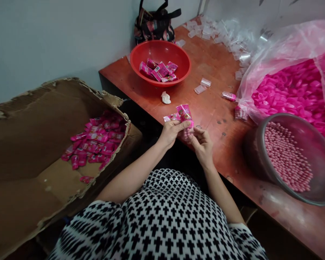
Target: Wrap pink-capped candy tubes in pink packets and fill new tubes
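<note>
left hand (172,133): we curl it around a pink printed sachet (184,114), thumb laid across the front near its lower edge, fingers closed behind; the forearm slants in from the lower left.

right hand (202,146): we press thumb and fingers together in a pinch on a small clear tube of pink beads (186,134), wrist bent, forearm rising from the lower right.

held things: sachet and tube touch, between our hands, over the table's near edge; a second pink wrapper (171,117) sticks out to the left of the sachet.

table (213,61): its scuffed red-brown top carries a red plastic bowl (135,61) of pink sachets (158,70), loose clear plastic tubes (203,85), and a filled tube (229,96).

right side: a dark basin (250,148) of pink beads (287,155) sits beside a plastic bag (287,43) of pink moulded pieces (284,88).

left side: a torn cardboard box (43,122) holds more pink sachets (97,139).
</note>
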Motion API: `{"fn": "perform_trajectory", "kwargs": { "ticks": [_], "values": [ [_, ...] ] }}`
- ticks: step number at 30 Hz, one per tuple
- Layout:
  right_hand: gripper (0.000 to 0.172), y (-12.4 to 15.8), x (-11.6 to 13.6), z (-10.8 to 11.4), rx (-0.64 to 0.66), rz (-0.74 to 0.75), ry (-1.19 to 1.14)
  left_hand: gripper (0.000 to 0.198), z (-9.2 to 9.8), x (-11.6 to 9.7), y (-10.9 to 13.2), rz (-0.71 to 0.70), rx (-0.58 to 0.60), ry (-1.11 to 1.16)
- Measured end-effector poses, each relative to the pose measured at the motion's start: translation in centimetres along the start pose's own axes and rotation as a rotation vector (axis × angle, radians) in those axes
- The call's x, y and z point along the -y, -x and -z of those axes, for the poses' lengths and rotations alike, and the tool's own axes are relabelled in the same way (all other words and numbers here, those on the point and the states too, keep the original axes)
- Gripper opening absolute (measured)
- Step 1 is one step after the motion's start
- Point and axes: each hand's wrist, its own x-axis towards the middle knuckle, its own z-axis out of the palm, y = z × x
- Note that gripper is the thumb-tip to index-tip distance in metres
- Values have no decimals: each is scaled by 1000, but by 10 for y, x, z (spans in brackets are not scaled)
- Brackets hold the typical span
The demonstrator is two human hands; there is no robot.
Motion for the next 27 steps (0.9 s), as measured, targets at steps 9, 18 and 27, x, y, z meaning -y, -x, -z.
{"fn": "perform_trajectory", "kwargs": {
  "ticks": [9,18,27],
  "values": [
    [29,1,3,-1,-46,67,69,29,4,-1,-3,-16,21,-55],
    [29,3,5,1,-62,54,19,29,6,-8,-1,57,135,-77],
    [23,8,8,-8,-93,37,3,35,3,-7,12,37,4,-67]
  ]
}}
